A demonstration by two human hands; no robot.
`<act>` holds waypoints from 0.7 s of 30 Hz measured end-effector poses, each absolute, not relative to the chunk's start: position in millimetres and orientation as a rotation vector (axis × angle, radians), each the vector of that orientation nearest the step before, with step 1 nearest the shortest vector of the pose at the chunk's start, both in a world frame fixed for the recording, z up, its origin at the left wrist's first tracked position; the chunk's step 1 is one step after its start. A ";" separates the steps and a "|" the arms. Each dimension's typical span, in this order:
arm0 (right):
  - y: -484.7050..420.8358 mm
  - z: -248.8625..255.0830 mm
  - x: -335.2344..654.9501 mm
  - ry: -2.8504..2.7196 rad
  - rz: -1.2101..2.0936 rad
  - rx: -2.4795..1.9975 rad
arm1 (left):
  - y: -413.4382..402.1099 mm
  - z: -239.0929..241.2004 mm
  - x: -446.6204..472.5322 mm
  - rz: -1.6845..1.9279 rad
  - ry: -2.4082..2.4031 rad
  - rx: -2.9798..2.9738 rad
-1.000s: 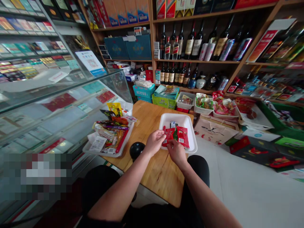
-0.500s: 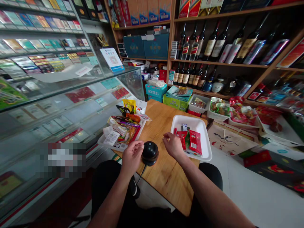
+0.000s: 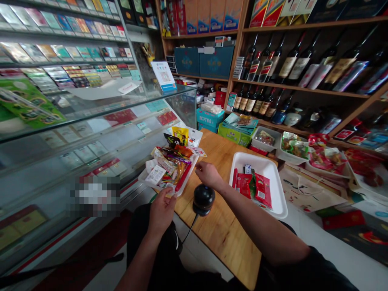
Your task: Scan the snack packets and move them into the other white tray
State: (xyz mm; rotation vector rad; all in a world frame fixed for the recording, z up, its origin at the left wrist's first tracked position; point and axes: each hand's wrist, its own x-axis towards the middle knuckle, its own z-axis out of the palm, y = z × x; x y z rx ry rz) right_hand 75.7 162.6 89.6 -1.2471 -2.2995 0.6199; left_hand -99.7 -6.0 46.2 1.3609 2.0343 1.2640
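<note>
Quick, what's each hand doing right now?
Left hand: at the snack tray near edge, grip cannot be told.
Right hand: open, empty, beside that tray.

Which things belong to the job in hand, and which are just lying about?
In hand: left hand at the near edge of the snack tray; right hand beside the snack packets; black corded device; white tray with red packets.
Lying about: bottles, glass counter, paper bag, snack tubs.

A small shop: a glass counter [image 3: 91, 121] of cigarette packs [image 3: 60, 52], shelved wine bottles [image 3: 287, 62], trays of packaged snacks [image 3: 169, 165]
</note>
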 end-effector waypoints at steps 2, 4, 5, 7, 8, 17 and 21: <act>170.8 88.0 63.5 -2.332 0.622 -1.266 | -5.1 41.6 -104.6 1.239 2.031 1.401; 178.4 85.1 53.3 -2.367 0.634 -1.311 | -3.4 37.3 -108.0 1.213 2.044 1.454; 182.0 83.3 48.9 -2.384 0.639 -1.334 | -2.4 35.2 -109.2 1.203 2.057 1.491; 188.9 79.6 41.3 -2.414 0.645 -1.362 | -0.2 30.7 -110.4 1.176 2.097 1.593; 192.1 77.9 38.0 -2.425 0.647 -1.367 | 0.8 28.4 -110.7 1.155 2.126 1.650; 212.3 71.2 14.8 -2.611 0.607 -1.431 | 10.7 19.9 -108.0 0.882 2.274 1.857; 215.9 67.8 3.6 -2.648 0.637 -1.420 | 19.2 23.4 -107.3 0.749 2.281 1.838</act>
